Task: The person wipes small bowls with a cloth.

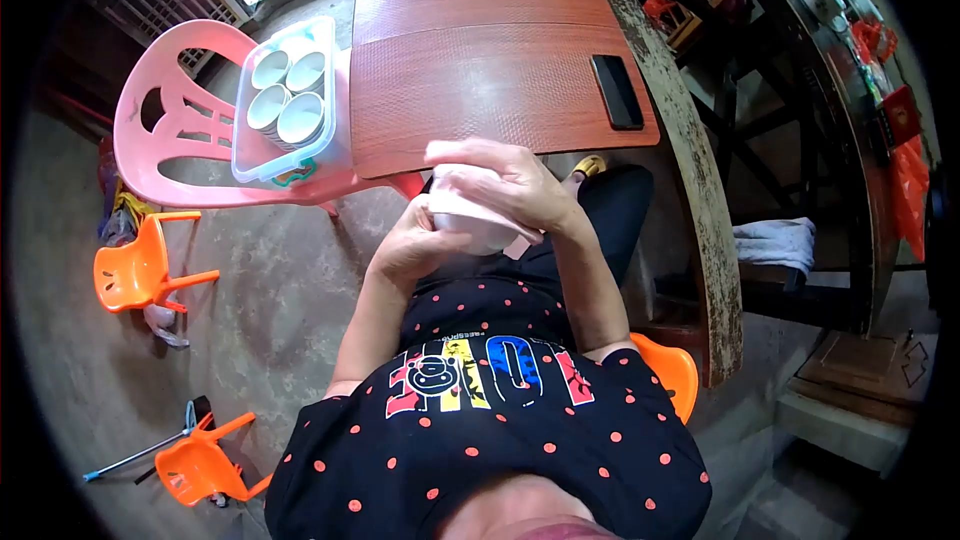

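Observation:
Above my lap, just off the table's near edge, my left hand (412,240) grips a white bowl (478,232) by its side, thumb along the outside. My right hand (500,180) lies over the top of the bowl with its fingers bent, pressing a pale pink cloth (470,208) against it. The palm hides most of the bowl's rim. To the left, a clear plastic bin (240,140) holds several stacked white bowls (301,118) on a pink chair (150,130).
A black phone (617,92) lies at the right of the red-brown table (460,50). Orange chairs (135,265) stand on the floor at left, another behind me at right. A worn wooden bench (705,230) runs along the right, beside a dark rack with a towel (775,243).

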`<state>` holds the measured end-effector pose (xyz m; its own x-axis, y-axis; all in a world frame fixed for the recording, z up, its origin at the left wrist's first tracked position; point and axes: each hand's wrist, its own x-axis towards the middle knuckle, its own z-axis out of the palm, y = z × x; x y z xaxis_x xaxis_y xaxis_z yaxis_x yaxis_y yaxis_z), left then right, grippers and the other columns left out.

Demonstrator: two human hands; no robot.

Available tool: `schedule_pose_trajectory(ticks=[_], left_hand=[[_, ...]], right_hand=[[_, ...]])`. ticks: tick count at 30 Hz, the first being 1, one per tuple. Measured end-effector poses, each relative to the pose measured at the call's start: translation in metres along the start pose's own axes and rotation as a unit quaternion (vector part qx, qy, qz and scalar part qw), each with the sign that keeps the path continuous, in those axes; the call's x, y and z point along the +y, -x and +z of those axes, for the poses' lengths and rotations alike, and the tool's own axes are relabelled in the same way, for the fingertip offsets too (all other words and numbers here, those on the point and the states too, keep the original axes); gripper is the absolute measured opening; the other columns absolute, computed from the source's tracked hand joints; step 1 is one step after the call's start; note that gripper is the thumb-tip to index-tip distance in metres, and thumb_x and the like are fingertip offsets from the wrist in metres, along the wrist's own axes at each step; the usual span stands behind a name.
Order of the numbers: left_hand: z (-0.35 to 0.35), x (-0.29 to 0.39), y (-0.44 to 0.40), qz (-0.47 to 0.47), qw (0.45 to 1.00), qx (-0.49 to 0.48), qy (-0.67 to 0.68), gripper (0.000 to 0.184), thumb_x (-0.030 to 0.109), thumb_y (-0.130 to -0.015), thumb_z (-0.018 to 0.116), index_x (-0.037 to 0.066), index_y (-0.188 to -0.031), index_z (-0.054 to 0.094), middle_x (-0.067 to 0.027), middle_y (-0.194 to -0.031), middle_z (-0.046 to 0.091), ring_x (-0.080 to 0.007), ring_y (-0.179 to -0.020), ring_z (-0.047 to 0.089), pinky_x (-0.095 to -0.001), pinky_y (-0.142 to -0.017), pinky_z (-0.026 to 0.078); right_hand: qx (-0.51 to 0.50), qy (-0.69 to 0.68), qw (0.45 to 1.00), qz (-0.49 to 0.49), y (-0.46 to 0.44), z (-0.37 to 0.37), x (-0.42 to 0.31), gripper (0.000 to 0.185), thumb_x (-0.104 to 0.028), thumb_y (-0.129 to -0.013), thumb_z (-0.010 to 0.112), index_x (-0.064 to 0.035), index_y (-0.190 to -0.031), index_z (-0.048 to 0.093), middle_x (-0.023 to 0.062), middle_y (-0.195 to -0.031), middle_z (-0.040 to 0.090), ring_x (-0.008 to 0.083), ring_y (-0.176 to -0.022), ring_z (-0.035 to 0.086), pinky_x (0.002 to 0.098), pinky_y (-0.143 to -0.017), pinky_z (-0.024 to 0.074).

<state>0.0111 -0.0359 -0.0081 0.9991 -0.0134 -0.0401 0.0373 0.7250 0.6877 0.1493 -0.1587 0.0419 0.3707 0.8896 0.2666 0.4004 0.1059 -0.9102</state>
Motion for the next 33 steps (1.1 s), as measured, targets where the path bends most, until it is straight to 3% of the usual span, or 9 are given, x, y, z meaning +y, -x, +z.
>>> schedule_pose_trajectory(ticks=[6, 12, 16, 23, 24, 27, 29, 31, 33], left_hand=[[-0.031, -0.004, -0.004, 0.056, 0.905, -0.048, 0.418, 0.044, 0.011, -0.089, 0.056, -0.003, -0.129, 0.043, -0.0173, -0.126, 0.053, -0.0273, -0.120, 0.049, -0.0447, -0.107, 0.034], [-0.035, -0.016, -0.008, 0.060, 0.954, 0.067, 0.287, 0.046, 0.013, -0.087, 0.060, -0.002, -0.127, 0.044, -0.0147, -0.123, 0.054, -0.0255, -0.115, 0.052, -0.0412, -0.100, 0.042], [-0.012, -0.009, -0.011, 0.059, 0.971, 0.059, 0.225, 0.045, 0.009, -0.083, 0.065, 0.003, -0.124, 0.048, -0.0091, -0.120, 0.056, -0.0216, -0.111, 0.055, -0.0370, -0.099, 0.044], [-0.033, -0.014, -0.014, 0.075, 0.960, 0.088, 0.253, 0.043, 0.008, -0.084, 0.063, -0.001, -0.123, 0.048, -0.0111, -0.120, 0.056, -0.0222, -0.113, 0.054, -0.0373, -0.101, 0.042], [-0.032, -0.012, -0.015, 0.076, 0.962, 0.080, 0.248, 0.044, 0.008, -0.083, 0.063, -0.002, -0.123, 0.048, -0.0123, -0.121, 0.056, -0.0233, -0.114, 0.054, -0.0389, -0.102, 0.041], [-0.022, -0.007, -0.018, 0.061, 0.972, 0.112, 0.196, 0.049, 0.013, -0.087, 0.059, -0.003, -0.130, 0.040, -0.0148, -0.128, 0.051, -0.0276, -0.119, 0.049, -0.0461, -0.105, 0.036], [-0.020, -0.002, -0.016, 0.047, 0.966, 0.089, 0.239, 0.050, 0.009, -0.083, 0.062, -0.004, -0.127, 0.044, -0.0152, -0.124, 0.054, -0.0264, -0.117, 0.052, -0.0434, -0.103, 0.040], [-0.027, 0.000, -0.014, 0.037, 0.971, 0.047, 0.230, 0.053, 0.013, -0.085, 0.059, -0.003, -0.131, 0.039, -0.0157, -0.128, 0.051, -0.0282, -0.119, 0.049, -0.0464, -0.102, 0.040], [-0.027, 0.004, -0.016, 0.028, 0.987, 0.081, 0.138, 0.054, 0.010, -0.082, 0.059, -0.001, -0.131, 0.040, -0.0144, -0.126, 0.051, -0.0251, -0.117, 0.050, -0.0422, -0.098, 0.043]], right_hand=[[0.243, 0.142, 0.942, -0.182, 0.012, 0.046, 0.014, 0.040, -0.027, -0.088, 0.056, -0.0117, -0.124, 0.050, 0.0261, -0.136, 0.039, 0.0461, -0.125, 0.038, 0.0534, -0.104, 0.0286], [0.243, 0.330, 0.898, -0.161, 0.023, 0.052, 0.020, 0.052, -0.034, -0.079, 0.065, -0.0167, -0.126, 0.050, 0.0165, -0.137, 0.041, 0.0404, -0.127, 0.037, 0.0544, -0.103, 0.0294], [0.117, 0.240, 0.961, -0.076, -0.001, 0.029, 0.024, 0.033, -0.027, -0.082, 0.057, -0.0080, -0.109, 0.063, 0.0187, -0.131, 0.047, 0.0394, -0.119, 0.046, 0.0513, -0.098, 0.0344], [0.260, 0.407, 0.873, -0.071, 0.025, 0.052, 0.010, 0.039, -0.027, -0.083, 0.060, -0.0105, -0.118, 0.061, 0.0148, -0.134, 0.045, 0.0375, -0.122, 0.041, 0.0565, -0.100, 0.0263], [0.252, 0.401, 0.877, -0.081, 0.031, 0.048, 0.008, 0.034, -0.024, -0.086, 0.060, -0.0108, -0.118, 0.061, 0.0143, -0.129, 0.047, 0.0330, -0.119, 0.042, 0.0482, -0.099, 0.0305], [0.300, 0.118, 0.946, 0.021, 0.044, 0.047, 0.025, 0.028, -0.020, -0.090, 0.057, -0.0078, -0.114, 0.063, 0.0146, -0.127, 0.047, 0.0272, -0.114, 0.048, 0.0375, -0.094, 0.0390], [0.346, -0.239, 0.901, 0.109, 0.044, 0.041, 0.033, 0.034, -0.025, -0.097, 0.049, 0.0015, -0.117, 0.056, 0.0119, -0.117, 0.056, 0.0207, -0.099, 0.057, 0.0322, -0.086, 0.0472], [0.273, -0.624, 0.723, 0.116, 0.040, 0.039, 0.029, 0.040, -0.029, -0.096, 0.049, 0.0026, -0.120, 0.052, 0.0107, -0.112, 0.059, 0.0193, -0.100, 0.058, 0.0334, -0.090, 0.0468], [0.219, -0.607, 0.752, 0.137, 0.040, 0.047, 0.032, 0.044, -0.031, -0.091, 0.057, 0.0019, -0.119, 0.052, 0.0108, -0.111, 0.060, 0.0184, -0.100, 0.059, 0.0348, -0.087, 0.0498]])
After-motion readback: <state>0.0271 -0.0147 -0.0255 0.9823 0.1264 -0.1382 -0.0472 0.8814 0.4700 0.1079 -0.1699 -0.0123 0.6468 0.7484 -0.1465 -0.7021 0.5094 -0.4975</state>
